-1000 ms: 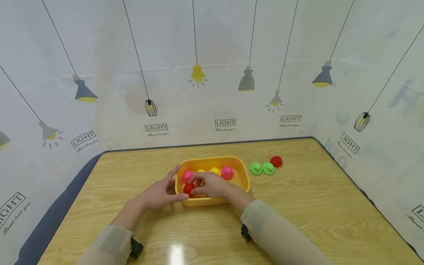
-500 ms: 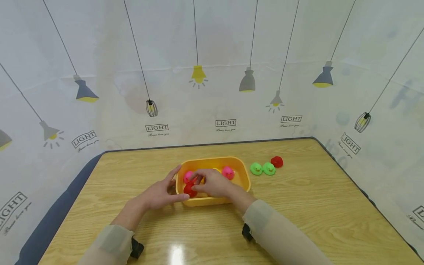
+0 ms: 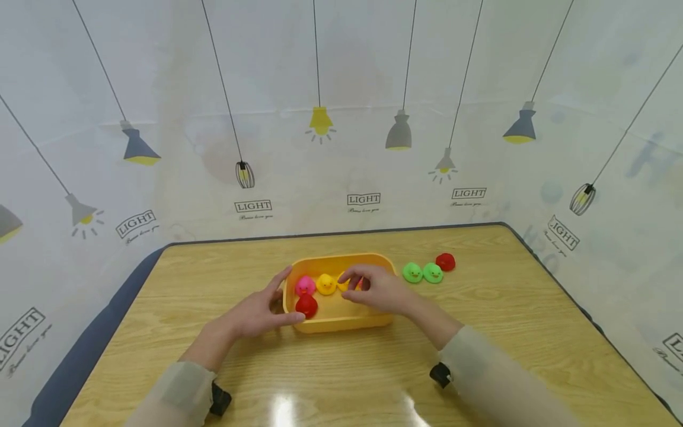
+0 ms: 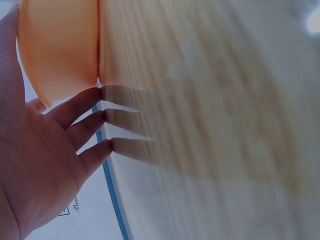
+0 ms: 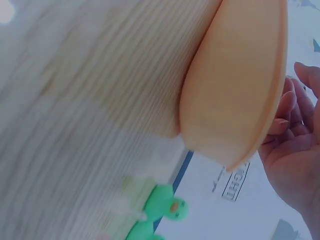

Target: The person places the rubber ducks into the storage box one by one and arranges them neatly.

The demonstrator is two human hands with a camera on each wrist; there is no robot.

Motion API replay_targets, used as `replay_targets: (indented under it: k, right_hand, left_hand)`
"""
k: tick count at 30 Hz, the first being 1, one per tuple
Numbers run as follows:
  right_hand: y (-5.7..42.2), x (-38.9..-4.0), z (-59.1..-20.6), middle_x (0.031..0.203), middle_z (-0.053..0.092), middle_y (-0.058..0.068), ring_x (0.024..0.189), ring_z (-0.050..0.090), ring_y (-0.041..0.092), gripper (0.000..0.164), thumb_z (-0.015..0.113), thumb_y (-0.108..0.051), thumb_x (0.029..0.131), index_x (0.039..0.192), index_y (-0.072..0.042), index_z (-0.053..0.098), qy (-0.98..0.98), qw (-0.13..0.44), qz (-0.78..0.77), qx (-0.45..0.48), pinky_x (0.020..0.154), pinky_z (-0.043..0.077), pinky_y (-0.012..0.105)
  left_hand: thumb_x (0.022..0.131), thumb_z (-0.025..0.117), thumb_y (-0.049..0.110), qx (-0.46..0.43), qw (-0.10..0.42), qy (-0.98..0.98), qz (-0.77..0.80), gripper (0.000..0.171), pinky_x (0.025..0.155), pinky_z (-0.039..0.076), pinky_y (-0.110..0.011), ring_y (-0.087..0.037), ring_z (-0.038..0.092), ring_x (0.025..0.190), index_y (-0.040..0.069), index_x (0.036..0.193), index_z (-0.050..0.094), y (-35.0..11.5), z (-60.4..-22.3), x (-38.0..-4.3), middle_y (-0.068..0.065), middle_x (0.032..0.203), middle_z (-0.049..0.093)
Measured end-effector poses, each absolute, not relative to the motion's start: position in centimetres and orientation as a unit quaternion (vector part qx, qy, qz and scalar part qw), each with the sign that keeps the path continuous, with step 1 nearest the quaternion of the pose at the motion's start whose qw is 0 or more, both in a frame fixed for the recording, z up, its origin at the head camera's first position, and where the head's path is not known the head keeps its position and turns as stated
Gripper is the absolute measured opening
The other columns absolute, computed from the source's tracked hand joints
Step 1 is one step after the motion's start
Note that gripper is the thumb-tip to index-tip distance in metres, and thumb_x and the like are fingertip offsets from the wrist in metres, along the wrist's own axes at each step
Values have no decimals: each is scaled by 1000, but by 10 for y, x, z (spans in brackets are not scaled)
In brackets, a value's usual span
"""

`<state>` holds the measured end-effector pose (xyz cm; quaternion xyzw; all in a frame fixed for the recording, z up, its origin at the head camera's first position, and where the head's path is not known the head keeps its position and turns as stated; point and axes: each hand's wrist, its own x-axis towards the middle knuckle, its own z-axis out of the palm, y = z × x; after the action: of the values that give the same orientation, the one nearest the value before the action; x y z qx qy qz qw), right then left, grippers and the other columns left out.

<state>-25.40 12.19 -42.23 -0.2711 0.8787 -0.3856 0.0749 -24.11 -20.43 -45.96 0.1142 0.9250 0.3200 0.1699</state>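
My left hand (image 3: 253,314) steadies the left end of an orange plastic box (image 3: 341,325), thumb on its front rim and index finger by the back corner. In the left wrist view the other fingers (image 4: 82,131) reach down to the table outside the wall. Over the right half of the box hovers my right hand (image 3: 385,290), fingers loosely bent, thumb apart, nothing visible between them. Inside the box sit a red toy duck (image 3: 306,306), a pink duck (image 3: 305,286) and a yellow duck (image 3: 326,284). A second yellow duck (image 3: 343,279) and a pinkish one are partly hidden behind my right hand.
Right of the box, two green ducks (image 3: 423,273) stand side by side on the wooden table (image 3: 507,332), a red duck (image 3: 445,261) just behind them. A lamp-patterned white sheet (image 3: 299,154) rises behind and beside the table.
My right hand has left the red duck at the left end and moved right across the box, uncovering a yellow duck. My left hand stays in place.
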Motion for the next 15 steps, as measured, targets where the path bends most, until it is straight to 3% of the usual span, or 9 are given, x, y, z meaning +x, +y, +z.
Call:
replay_targets:
  k: [15]
  right_hand:
    - [233,-241,-423,101,72,0,80,58,17,27,79,-30,103,123,-13,77,900,46,-374,-219,66,50,24]
  left_hand:
    - [89,76,77,112,175,924,320,117,127,34,-75,-50,45,157,47,176,3,-204,-459,-242,-21,173,45]
